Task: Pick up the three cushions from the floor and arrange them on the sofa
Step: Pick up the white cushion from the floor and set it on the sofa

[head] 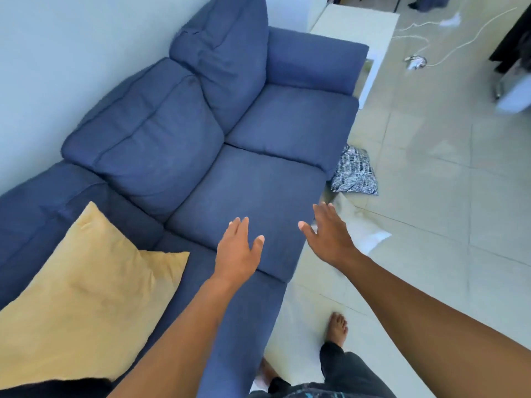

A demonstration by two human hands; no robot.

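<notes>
**Inspector:** Cushion positions?

**Operator:** I see the yellow cushion [86,285] lying on the blue sofa [258,179], at its near end. The black-and-white patterned cushion [355,173] lies on the tiled floor [431,196] against the sofa's front edge; a pale cushion [359,225] lies just beside it.

**Inspector:** Hands?

**Operator:** Left hand [237,251] over the seat, right hand [329,231] past its edge above the pale cushion. Both spread wide, holding nothing.

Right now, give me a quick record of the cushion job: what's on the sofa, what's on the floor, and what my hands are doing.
on sofa: yellow cushion, near end
on floor: patterned cushion and pale cushion, beside the sofa front
left hand: open, empty, over the seat
right hand: open, empty, above the pale cushion
cushions left to place: two visible
</notes>
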